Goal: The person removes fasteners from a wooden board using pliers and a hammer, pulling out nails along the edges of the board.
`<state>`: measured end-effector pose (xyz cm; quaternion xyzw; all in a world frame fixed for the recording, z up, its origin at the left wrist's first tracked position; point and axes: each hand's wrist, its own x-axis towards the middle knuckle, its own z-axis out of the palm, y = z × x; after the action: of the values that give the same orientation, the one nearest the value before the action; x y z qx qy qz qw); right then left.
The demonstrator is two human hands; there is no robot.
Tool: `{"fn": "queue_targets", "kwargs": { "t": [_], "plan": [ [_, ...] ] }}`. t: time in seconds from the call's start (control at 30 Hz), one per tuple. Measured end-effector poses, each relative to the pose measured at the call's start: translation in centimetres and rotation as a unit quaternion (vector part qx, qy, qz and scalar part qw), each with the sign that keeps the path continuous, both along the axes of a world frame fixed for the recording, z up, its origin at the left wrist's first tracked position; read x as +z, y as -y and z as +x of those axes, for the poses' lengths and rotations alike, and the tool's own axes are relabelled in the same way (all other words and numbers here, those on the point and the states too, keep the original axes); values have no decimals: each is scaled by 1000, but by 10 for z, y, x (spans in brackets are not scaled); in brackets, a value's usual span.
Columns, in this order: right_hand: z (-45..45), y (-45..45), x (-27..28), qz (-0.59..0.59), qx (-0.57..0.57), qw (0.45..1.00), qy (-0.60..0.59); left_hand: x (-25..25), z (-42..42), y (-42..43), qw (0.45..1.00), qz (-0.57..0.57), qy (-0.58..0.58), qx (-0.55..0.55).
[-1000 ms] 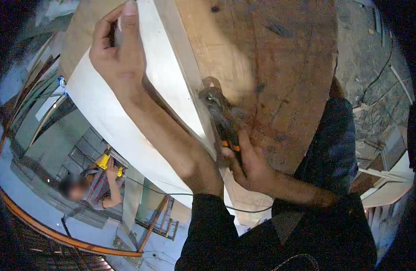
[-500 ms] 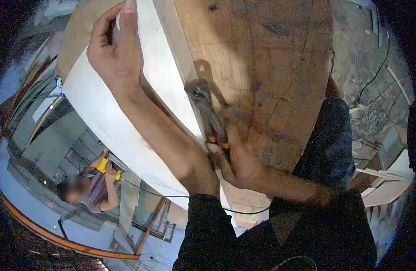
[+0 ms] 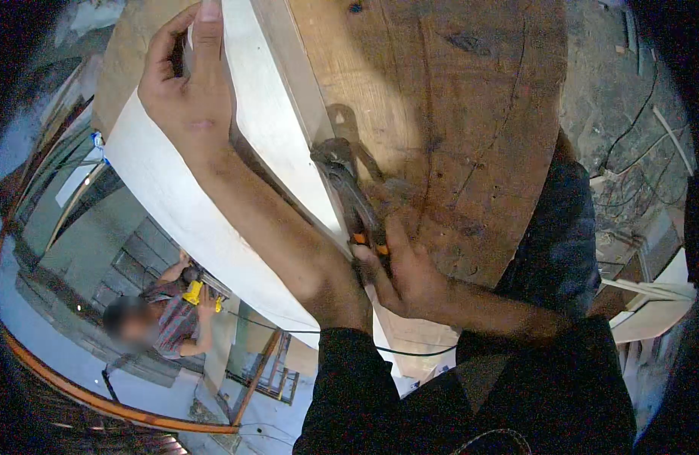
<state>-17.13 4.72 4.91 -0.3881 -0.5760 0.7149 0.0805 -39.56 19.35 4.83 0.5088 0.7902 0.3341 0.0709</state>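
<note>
My right hand is closed around the black-and-orange handles of a pair of pincers. The dark jaws of the pincers rest at the edge of a narrow wooden strip, between a white panel and a brown wooden board. My left forearm stretches across the white panel. At the upper left, my left hand is curled, thumb and fingers nearly meeting at the frame's top edge. Whatever lies between those fingertips is cut off from view.
Below left, another person in a striped shirt holds a yellow power tool. A black cable runs under the white panel near my sleeves. On the right, wood offcuts and cords lie on the dusty floor.
The pincers' jaws sit slightly lower in view, still at the strip's edge. My left hand has shifted slightly left. The other person and the yellow tool have shifted a little right and down.
</note>
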Motion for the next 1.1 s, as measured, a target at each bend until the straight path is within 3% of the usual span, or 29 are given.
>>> {"fn": "queue_targets", "kwargs": {
  "t": [0.1, 0.17, 0.27, 0.33, 0.37, 0.43, 0.5, 0.53, 0.57, 0.63, 0.67, 0.7, 0.73, 0.8, 0.83, 0.9, 1.0, 1.1],
  "plan": [
    [-15, -9, 2, -48, -80, 992, -84, -3, -22, 0, 999, -7, 37, -9],
    [-24, -17, 1, -169, -99, 974, -110, -2, -30, -6, 999, -6, 38, -11],
    [-9, -30, 4, -71, -180, 973, -122, -2, -20, -10, 1000, 24, 12, -15],
    [-16, -17, 3, -140, -279, 947, -77, -2, -27, -9, 999, 30, 25, -29],
    [-22, -13, 2, -92, -102, 990, 13, -1, -32, -5, 999, 23, 41, -16],
    [-25, -14, 2, -43, 79, 991, 102, 0, -34, -3, 998, 14, 56, -1],
    [-28, -14, 0, -2, -67, 995, -77, -2, -38, -5, 999, 22, 41, 19],
    [-29, -22, 0, -4, -35, 998, -51, -2, -39, -8, 999, 25, 41, 18],
    [-28, -28, 5, -171, -18, 984, -53, -1, -41, -8, 1000, 15, 20, 1],
    [-28, -49, 20, -481, -32, 876, 16, 0, -44, -10, 1000, 16, -4, -22],
    [-22, -38, 14, -303, -52, 952, -1, -1, -45, -13, 999, 30, 11, -4],
    [-18, -31, 12, -122, -66, 990, -15, -3, -44, -12, 999, 35, 26, 18],
    [-28, -35, 10, -129, -63, 990, -13, -4, -53, -16, 999, 28, 27, 22],
    [-39, -31, 6, 26, -158, 987, -12, -2, -55, -14, 997, 29, 69, 5],
    [-45, -16, 5, 27, -157, 987, -13, 0, -60, -6, 997, 30, 69, 7],
    [-48, 2, 5, -127, -5, 992, -14, 2, -62, -6, 999, -1, 45, 21],
    [-34, -18, 8, -17, 25, 1000, -2, -1, -63, -4, 997, 22, 67, -26],
    [-30, -20, 5, -20, -10, 1000, -22, 3, -50, -6, 999, 9, 30, -9]
  ]
}}
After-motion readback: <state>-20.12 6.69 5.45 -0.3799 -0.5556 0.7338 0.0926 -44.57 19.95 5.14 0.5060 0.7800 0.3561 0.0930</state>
